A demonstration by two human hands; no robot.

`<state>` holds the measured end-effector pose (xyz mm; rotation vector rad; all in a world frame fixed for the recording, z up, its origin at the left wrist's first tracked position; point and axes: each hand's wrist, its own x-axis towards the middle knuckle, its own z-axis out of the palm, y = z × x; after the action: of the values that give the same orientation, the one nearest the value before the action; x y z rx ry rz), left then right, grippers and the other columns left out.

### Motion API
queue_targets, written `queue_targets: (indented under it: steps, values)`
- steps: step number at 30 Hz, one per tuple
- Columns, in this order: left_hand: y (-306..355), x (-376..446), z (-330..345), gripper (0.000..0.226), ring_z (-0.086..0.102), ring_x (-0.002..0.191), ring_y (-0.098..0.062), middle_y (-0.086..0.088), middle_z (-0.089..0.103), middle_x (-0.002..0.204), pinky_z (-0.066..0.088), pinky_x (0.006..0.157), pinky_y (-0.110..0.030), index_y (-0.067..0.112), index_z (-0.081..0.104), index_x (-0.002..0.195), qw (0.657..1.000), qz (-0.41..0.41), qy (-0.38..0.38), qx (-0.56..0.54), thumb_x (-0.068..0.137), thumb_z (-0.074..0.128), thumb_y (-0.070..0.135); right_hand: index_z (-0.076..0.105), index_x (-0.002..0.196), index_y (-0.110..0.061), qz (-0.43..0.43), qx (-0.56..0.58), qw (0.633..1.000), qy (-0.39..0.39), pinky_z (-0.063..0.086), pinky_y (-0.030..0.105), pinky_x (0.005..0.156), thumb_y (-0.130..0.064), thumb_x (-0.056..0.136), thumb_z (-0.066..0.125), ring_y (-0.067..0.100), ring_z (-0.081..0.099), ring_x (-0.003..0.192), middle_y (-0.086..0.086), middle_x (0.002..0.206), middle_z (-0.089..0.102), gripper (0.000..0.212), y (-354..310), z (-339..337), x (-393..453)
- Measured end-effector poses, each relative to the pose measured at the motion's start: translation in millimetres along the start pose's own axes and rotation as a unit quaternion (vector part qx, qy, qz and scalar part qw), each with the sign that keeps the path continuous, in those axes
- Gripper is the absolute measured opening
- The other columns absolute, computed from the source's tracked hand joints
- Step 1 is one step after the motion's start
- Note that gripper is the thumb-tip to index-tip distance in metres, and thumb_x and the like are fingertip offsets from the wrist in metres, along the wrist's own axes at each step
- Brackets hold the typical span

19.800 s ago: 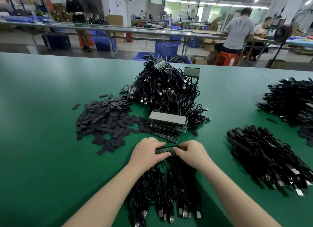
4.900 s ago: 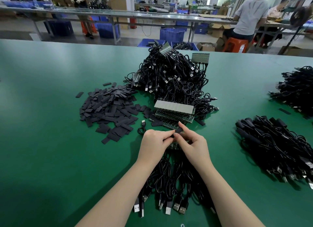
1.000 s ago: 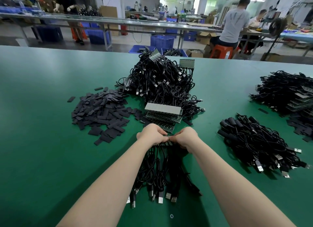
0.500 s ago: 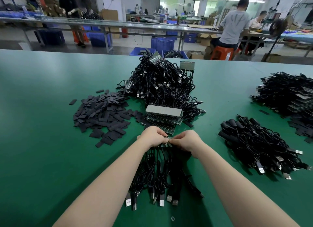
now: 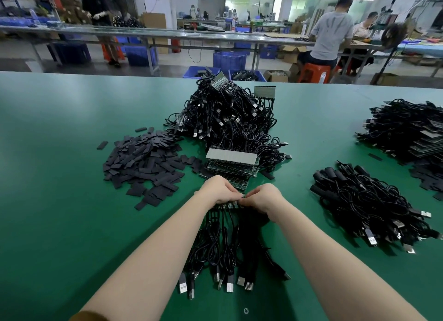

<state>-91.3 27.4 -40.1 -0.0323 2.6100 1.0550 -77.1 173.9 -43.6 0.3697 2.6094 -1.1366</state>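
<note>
My left hand (image 5: 219,189) and my right hand (image 5: 262,197) meet over a narrow green circuit board strip (image 5: 231,205) on the green table (image 5: 60,212). Both hands curl their fingers and pinch the strip's top edge, which they mostly hide. A row of black USB cables (image 5: 225,246) hangs from the strip toward me, plugs lying near the front. Just beyond the hands lies a stack of similar green board panels (image 5: 231,163).
A heap of flat black sleeve pieces (image 5: 143,162) lies left of the stack. A tall tangle of black cables with boards (image 5: 227,119) sits behind. Cable bundles (image 5: 366,200) and another pile (image 5: 407,129) lie right. People work at far benches.
Both hands have stayed pinched together on the strip; the view tilted slightly. About five seconds ago the fingers were more spread around a small black piece.
</note>
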Motion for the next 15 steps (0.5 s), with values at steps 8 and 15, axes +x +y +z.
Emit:
queue_targets:
  steps: [8,15]
  values:
    - [2.9,3.0,8.2,0.017,0.064,0.101,-0.023,0.003,0.073,0.097,0.048,0.098,-0.041,0.029,0.078,0.089,0.998,-0.059,0.035,0.007,0.076,0.074,0.039,0.072,0.103,-0.005,0.053,-0.04,0.997,0.035,0.058,0.029,0.076,-0.034,0.078,0.078,0.022,0.068,0.083,0.009,0.099,0.073,0.038,-7.2,9.3,-2.7]
    - [-3.3,-5.2,7.2,0.01,0.061,0.095,-0.013,0.016,0.071,0.092,0.043,0.096,-0.039,0.041,0.07,0.083,0.998,-0.029,0.045,0.038,0.081,0.067,0.051,0.065,0.082,-0.019,0.019,0.101,0.993,0.051,0.052,0.03,0.071,-0.024,0.083,0.073,0.02,0.061,0.075,0.003,0.09,0.069,0.01,6.5,8.4,-11.3]
